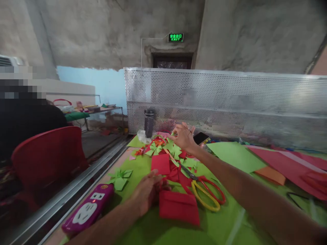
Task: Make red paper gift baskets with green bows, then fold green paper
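Note:
My left hand (146, 192) is low over the green-covered table, its fingers loosely bent and apart beside folded red paper (178, 207). A red paper square (160, 164) lies just beyond its fingertips. Farther out, my right hand (184, 136) hovers at the pile of cut green paper flowers (174, 150), thumb and forefinger drawn together; what is between them is too small to make out. Between my arms rest scissors (195, 178) with one yellow and one red handle, blades partly over the red paper. One more green paper flower (120, 178) lies apart on the left.
A purple case (88, 209) lies by the table's left edge. At the back stand a dark bottle (149, 122) and a phone (201, 137), before a perforated metal panel (230, 98). Green sheets (235, 156) and red sheets (288, 166) spread rightward. A person sits on a red chair (51, 163).

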